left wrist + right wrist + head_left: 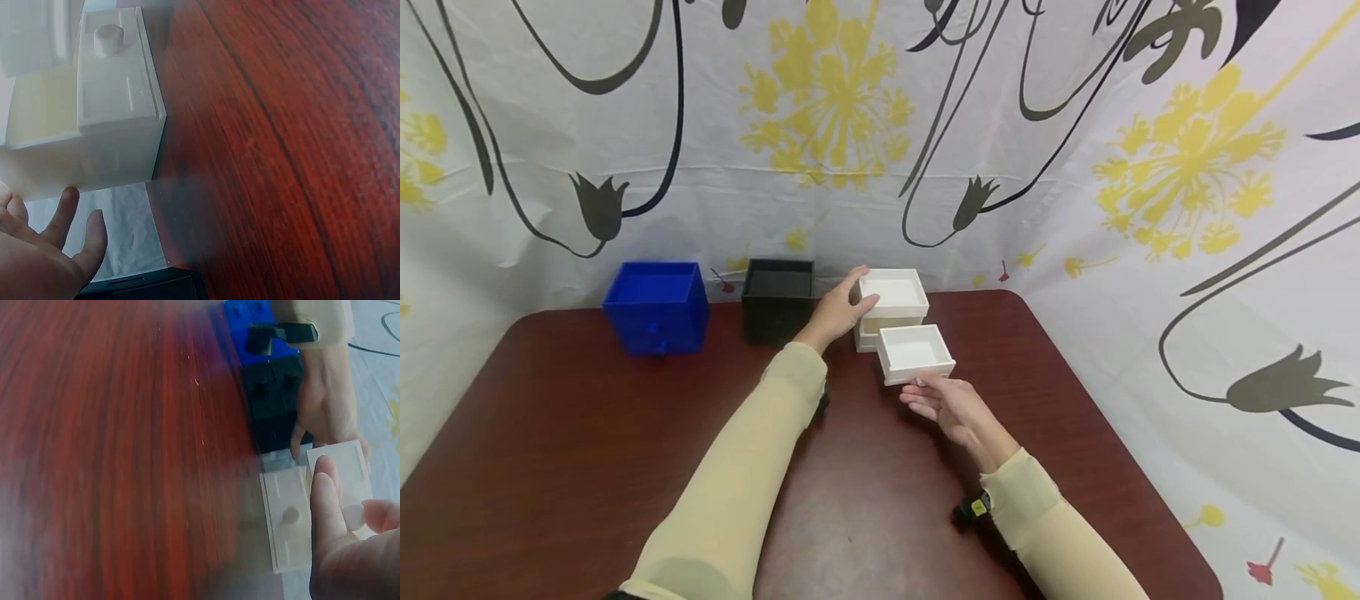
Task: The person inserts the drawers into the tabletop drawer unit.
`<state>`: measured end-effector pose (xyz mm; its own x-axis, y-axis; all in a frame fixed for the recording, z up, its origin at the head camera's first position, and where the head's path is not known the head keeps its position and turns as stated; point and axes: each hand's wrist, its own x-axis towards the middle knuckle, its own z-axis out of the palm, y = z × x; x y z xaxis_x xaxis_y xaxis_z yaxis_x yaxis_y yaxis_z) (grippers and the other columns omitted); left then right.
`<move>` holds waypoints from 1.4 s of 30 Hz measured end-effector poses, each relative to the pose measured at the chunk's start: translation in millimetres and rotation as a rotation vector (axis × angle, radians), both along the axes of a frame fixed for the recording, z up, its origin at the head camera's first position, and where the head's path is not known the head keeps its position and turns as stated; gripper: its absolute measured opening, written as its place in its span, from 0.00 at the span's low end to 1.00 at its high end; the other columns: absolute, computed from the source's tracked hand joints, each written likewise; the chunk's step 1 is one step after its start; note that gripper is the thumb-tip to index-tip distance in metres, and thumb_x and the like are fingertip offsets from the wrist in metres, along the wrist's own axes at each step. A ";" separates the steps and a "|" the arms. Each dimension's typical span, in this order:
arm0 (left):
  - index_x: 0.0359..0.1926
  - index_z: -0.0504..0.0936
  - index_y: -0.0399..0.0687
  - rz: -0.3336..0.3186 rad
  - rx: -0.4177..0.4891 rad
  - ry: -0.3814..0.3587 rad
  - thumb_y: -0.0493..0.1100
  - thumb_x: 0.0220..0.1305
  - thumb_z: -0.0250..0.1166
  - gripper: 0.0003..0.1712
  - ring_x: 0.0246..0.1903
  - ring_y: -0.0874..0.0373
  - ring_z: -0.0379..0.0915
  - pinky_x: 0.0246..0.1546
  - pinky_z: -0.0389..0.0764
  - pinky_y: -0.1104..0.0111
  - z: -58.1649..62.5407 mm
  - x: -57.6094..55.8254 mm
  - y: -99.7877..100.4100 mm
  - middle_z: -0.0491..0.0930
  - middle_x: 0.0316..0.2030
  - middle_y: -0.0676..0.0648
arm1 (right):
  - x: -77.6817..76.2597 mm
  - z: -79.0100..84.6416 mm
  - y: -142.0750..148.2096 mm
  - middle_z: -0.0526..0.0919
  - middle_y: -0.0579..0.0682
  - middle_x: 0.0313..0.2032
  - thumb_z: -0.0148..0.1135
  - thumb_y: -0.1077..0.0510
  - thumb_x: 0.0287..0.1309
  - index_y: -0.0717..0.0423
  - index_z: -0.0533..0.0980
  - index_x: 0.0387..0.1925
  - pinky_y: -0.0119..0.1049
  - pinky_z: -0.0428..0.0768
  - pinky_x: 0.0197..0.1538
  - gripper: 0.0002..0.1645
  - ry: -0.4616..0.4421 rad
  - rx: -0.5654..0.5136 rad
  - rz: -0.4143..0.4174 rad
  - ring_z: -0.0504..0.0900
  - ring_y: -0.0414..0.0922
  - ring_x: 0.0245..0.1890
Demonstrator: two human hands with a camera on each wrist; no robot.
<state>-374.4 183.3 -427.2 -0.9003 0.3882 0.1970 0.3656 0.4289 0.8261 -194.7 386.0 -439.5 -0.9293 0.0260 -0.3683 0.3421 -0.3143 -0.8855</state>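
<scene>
A small white drawer cabinet [893, 292] stands near the table's back edge. My left hand [838, 310] touches its left side with fingers spread, the thumb near the top front edge. In front of the cabinet's upper opening is a white drawer [916, 348], its tray bare inside. My right hand [953, 408] pinches the round knob [354, 516] on that drawer's front. I cannot tell whether the drawer's back end is still inside the cabinet. Below, the lower drawer [115, 87] sits in the cabinet, its own knob [291, 515] untouched.
Left of the white cabinet stand a black drawer cabinet [778, 304] and, farther left, a blue one [657, 308]. They rest on a dark red wooden table [587, 450]. A patterned cloth [715, 142] hangs behind and at the sides.
</scene>
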 end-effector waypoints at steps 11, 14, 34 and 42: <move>0.79 0.58 0.60 0.004 0.015 -0.014 0.62 0.72 0.60 0.40 0.75 0.48 0.54 0.74 0.57 0.52 0.6 2.1 0.6 0.54 0.79 0.56 | -6.4 -1.0 -17.6 0.88 0.56 0.35 0.57 0.60 0.73 0.74 0.72 0.54 0.38 0.87 0.47 0.19 0.015 -0.006 0.013 0.89 0.47 0.36; 0.79 0.58 0.59 0.002 0.022 -0.016 0.62 0.73 0.59 0.40 0.75 0.48 0.54 0.74 0.56 0.52 -0.6 3.1 0.1 0.53 0.79 0.56 | -7.3 -2.5 -19.8 0.88 0.57 0.36 0.57 0.61 0.73 0.75 0.72 0.55 0.39 0.86 0.47 0.20 0.017 0.004 0.010 0.89 0.47 0.36; 0.78 0.60 0.62 0.017 0.020 -0.022 0.62 0.73 0.59 0.38 0.75 0.47 0.55 0.73 0.58 0.48 -7.8 4.6 -3.3 0.53 0.79 0.58 | -17.3 -9.6 -29.7 0.88 0.58 0.34 0.59 0.61 0.72 0.67 0.78 0.42 0.42 0.86 0.49 0.10 0.018 0.000 -0.037 0.90 0.48 0.36; 0.78 0.60 0.62 0.003 0.023 -0.024 0.62 0.73 0.59 0.38 0.74 0.45 0.56 0.72 0.60 0.48 -0.8 3.1 -1.5 0.53 0.79 0.57 | -21.5 -4.4 -30.2 0.89 0.58 0.37 0.59 0.59 0.72 0.71 0.77 0.49 0.43 0.85 0.51 0.15 0.025 0.007 -0.054 0.90 0.48 0.37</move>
